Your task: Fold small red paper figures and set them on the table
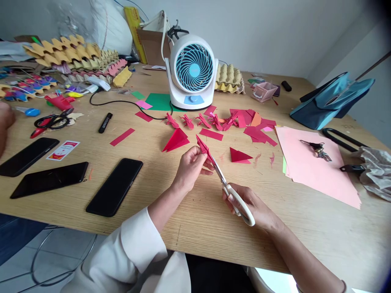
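Observation:
My left hand [190, 167] pinches a small folded red paper piece [203, 146] above the middle of the table. Around the handles of white scissors [242, 205] is my right hand [252, 205]. The scissor blades lie against the lower right side of the folded paper, near my left fingertips; whether they cut into it I cannot tell. Behind my hands is a row of several small cut red paper figures [203, 121]. A folded red triangle [176, 140] lies just left of the held paper, and another red folded piece [240, 155] lies to the right.
A white fan [194, 69] stands at the back. Three phones, one nearest me [114, 187], lie left with a black marker [105, 123]. Pink sheets [317, 167] with keys and a blue bag [328, 103] are right. Another person's hand [5, 122] shows at the left edge.

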### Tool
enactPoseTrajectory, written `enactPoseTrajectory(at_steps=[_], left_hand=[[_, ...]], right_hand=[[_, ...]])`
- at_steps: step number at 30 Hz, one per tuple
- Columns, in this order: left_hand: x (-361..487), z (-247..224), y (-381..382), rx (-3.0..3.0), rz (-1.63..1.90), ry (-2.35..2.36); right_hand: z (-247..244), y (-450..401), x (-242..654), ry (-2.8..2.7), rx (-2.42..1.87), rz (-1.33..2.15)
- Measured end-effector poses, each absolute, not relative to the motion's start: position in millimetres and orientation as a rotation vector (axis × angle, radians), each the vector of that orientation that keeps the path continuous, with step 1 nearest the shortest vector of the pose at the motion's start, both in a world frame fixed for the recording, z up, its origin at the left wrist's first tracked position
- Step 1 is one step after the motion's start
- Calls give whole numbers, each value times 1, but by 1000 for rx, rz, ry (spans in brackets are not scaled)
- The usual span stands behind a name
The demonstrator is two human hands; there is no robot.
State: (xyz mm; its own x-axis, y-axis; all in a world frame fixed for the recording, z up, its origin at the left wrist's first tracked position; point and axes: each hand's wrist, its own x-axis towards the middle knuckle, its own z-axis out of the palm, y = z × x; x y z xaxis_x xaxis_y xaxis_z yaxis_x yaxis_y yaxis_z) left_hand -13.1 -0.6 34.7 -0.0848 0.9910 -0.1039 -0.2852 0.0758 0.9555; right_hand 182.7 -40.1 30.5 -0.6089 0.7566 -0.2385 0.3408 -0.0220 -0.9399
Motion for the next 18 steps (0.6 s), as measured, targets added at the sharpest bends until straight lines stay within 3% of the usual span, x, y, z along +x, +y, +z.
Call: enactPoseTrajectory(at_steps=[18], left_hand=[[-14,31,-1,936,1343,1130]], right_hand=[[29,-40,182,-1904,-1155,1670]])
